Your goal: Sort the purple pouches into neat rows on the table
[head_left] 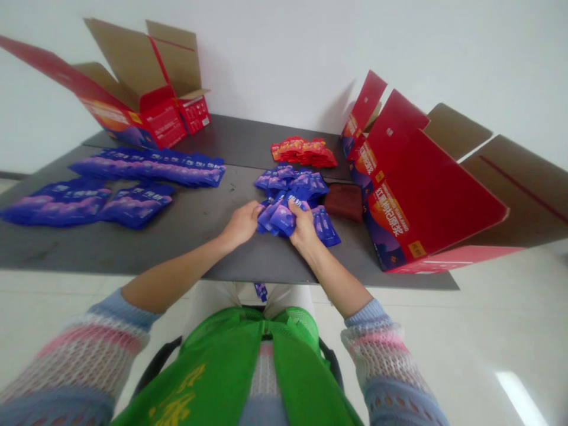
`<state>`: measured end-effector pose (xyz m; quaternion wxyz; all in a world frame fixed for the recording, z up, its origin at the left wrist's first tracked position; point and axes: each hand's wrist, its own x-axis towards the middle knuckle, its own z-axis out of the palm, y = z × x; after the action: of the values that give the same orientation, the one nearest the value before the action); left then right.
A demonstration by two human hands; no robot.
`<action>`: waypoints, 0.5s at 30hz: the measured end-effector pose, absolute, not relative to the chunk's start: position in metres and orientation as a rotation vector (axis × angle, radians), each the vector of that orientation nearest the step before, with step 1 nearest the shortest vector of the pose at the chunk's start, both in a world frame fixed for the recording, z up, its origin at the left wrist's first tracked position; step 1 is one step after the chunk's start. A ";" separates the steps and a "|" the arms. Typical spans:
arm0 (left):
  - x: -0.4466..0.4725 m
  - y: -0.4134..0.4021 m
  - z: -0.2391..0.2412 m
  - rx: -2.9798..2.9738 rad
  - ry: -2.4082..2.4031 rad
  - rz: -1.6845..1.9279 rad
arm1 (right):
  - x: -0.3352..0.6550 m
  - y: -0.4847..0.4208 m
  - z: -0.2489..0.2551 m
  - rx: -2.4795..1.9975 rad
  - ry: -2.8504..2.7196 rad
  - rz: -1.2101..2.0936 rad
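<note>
A fanned bunch of blue-purple pouches is held between my two hands above the near part of the grey table. My left hand grips the left edge of the bunch, fingers closed. From the right side, my right hand clasps it with the thumb on top. Just beyond lies a loose pile of the same blue pouches. A few more blue pouches lie right of my right hand, beside a brown-red pouch or case.
Long rows of blue pouches and nearer stacks lie on the left. Red pouches sit at the back. Open red cartons stand at the left rear and right. One blue pouch shows below the table edge.
</note>
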<state>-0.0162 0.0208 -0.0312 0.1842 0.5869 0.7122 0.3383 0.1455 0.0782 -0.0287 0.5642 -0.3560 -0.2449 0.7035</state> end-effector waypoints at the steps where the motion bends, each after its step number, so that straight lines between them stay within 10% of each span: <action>1: -0.017 0.020 -0.034 1.668 1.934 1.046 | 0.143 0.074 -0.030 -0.829 -0.590 1.668; 15: -0.016 0.023 -0.045 1.321 1.113 1.357 | 0.143 0.046 -0.027 -0.943 -0.971 1.467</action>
<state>-0.0160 0.0233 -0.0449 0.4551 0.5355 0.4511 0.5501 0.1425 0.0464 -0.0269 0.5422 -0.3969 -0.4088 0.6176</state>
